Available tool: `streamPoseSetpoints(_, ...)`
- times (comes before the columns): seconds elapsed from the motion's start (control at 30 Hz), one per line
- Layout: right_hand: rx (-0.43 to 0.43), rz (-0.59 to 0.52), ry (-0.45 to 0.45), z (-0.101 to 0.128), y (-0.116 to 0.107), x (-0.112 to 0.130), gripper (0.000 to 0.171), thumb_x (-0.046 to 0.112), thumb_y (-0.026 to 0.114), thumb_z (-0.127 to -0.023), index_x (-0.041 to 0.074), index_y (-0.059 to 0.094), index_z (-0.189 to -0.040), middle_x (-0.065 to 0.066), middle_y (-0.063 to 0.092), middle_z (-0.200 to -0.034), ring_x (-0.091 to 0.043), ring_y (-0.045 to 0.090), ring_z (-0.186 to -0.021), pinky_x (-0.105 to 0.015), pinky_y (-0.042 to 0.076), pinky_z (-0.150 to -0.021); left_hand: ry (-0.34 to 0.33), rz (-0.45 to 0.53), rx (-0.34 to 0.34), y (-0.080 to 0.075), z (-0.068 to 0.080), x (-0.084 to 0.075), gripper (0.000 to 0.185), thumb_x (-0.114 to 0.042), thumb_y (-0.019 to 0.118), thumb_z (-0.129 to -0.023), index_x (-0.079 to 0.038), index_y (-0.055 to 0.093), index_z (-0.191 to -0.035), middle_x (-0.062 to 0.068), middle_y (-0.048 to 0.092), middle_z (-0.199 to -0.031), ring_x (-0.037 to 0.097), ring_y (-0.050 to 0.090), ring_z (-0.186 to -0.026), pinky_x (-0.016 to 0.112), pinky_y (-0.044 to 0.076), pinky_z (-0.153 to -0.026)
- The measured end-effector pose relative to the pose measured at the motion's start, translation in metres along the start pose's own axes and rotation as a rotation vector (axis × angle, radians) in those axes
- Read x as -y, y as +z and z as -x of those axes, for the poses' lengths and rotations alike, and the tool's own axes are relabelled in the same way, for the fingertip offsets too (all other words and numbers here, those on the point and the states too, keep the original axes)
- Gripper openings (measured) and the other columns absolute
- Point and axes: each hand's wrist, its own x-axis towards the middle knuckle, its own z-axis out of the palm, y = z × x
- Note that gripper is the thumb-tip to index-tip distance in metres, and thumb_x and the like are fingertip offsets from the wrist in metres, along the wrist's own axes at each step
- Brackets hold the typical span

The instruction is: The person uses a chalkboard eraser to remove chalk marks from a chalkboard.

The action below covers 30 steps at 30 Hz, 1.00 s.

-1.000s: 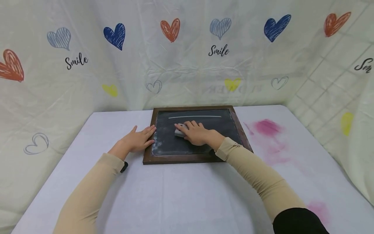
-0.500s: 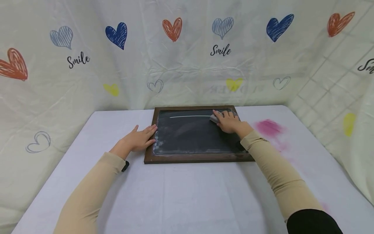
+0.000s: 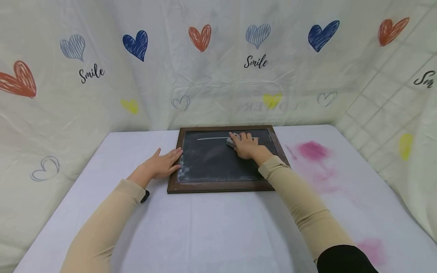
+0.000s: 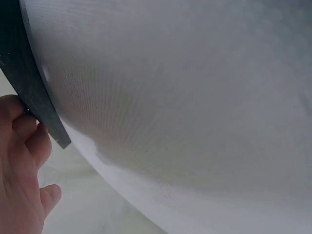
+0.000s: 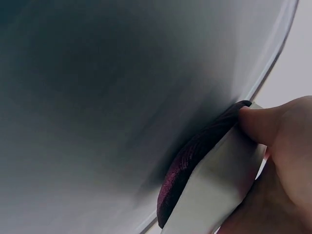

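One chalk line (image 3: pixel 213 138) left on chalkboard (image 3: pixel 218 163). Right hand (image 3: pixel 246 146) curled around eraser (image 3: pixel 231 142) there, left hand (image 3: pixel 160 165) flat, steadying frame; risked smearing if pressed unevenly.

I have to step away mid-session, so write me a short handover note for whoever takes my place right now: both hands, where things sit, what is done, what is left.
Left hand: flat and open, fingers resting on the left edge of the chalkboard, steadying it on the white table.
Right hand: grips the eraser, pressed to the board near its top, at the right end of the chalk line.
Done: most of the slate is wiped, with only faint dust along the left and bottom edges.
Left: the chalk line from the eraser leftward, plus that residue.
Note: pink smudges on the table to the right of the board.
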Motion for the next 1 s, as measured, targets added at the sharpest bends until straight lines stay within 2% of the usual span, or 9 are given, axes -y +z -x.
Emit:
streamPoseSetpoints(0.17,0.025,0.068,-0.092,-0.005,0.008,0.048,0.065,0.028,0.041,-0.112,0.027,0.006,-0.167,-0.019,0.017,-0.165,-0.04,0.018,-0.15,-0.058,0.023,-0.116,-0.004,0.002,-0.003,0.002,0.001,0.0,0.068,-0.041,0.038,-0.112,-0.001,0.017,-0.163,0.018,0.017,-0.169,0.034,0.026,-0.152,0.068,0.006,-0.118)
streamPoseSetpoints(0.3,0.043,0.135,-0.208,0.002,0.013,0.083,0.066,0.031,0.043,-0.112,0.03,0.007,-0.167,-0.017,0.021,-0.164,-0.037,0.025,-0.147,-0.056,0.029,-0.113,-0.01,0.003,-0.001,0.002,0.001,-0.001,0.068,-0.042,0.038,-0.112,-0.002,0.018,-0.163,0.017,0.017,-0.169,0.034,0.026,-0.152,0.068,0.006,-0.118)
streamPoseSetpoints(0.47,0.032,0.193,-0.3,0.01,0.014,0.102,0.066,0.033,0.043,-0.112,0.031,0.008,-0.167,-0.014,0.025,-0.163,-0.033,0.031,-0.144,-0.052,0.034,-0.111,-0.014,-0.009,-0.005,0.002,0.0,0.0,0.069,-0.043,0.038,-0.111,-0.002,0.019,-0.163,0.017,0.018,-0.169,0.033,0.027,-0.152,0.068,0.007,-0.119)
streamPoseSetpoints(0.7,0.051,0.17,-0.302,0.003,0.01,0.086,0.066,0.032,0.043,-0.112,0.028,0.006,-0.167,-0.016,0.025,-0.163,-0.035,0.029,-0.145,-0.052,0.033,-0.111,-0.014,-0.011,-0.003,0.003,-0.002,0.003,0.071,-0.044,0.038,-0.111,-0.002,0.017,-0.164,0.017,0.018,-0.169,0.032,0.027,-0.152,0.067,0.007,-0.119)
streamPoseSetpoints(1.0,0.017,0.041,-0.169,-0.001,-0.003,0.015,0.065,0.027,0.044,-0.112,0.021,0.009,-0.167,-0.023,0.023,-0.162,-0.042,0.028,-0.143,-0.059,0.031,-0.111,-0.005,-0.014,-0.003,0.003,-0.003,0.003,0.07,-0.045,0.036,-0.111,-0.002,0.017,-0.164,0.017,0.017,-0.169,0.033,0.026,-0.152,0.068,0.007,-0.119)
